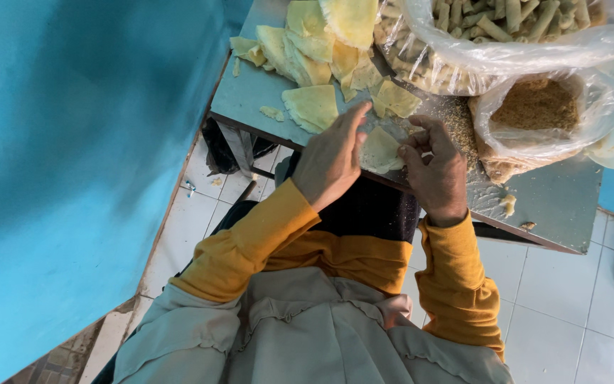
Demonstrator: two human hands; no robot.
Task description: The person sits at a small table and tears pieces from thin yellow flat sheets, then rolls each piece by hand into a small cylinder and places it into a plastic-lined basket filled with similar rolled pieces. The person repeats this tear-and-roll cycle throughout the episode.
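Mid-frame, I see the left hand (330, 160) flat, fingers together, against the pale wrapper (380, 151) on the tabletop (250, 92); the right hand (433, 167) pinches its edge, seemingly — fingertips curl out of sight.

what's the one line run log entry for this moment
left hand flat on wrapper piece | right hand pinching its edge | table | crumb bag right

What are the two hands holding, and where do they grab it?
Both hands work one thin pale yellow dough sheet on the grey table. The left hand touches its left edge; the right hand pinches its right edge.
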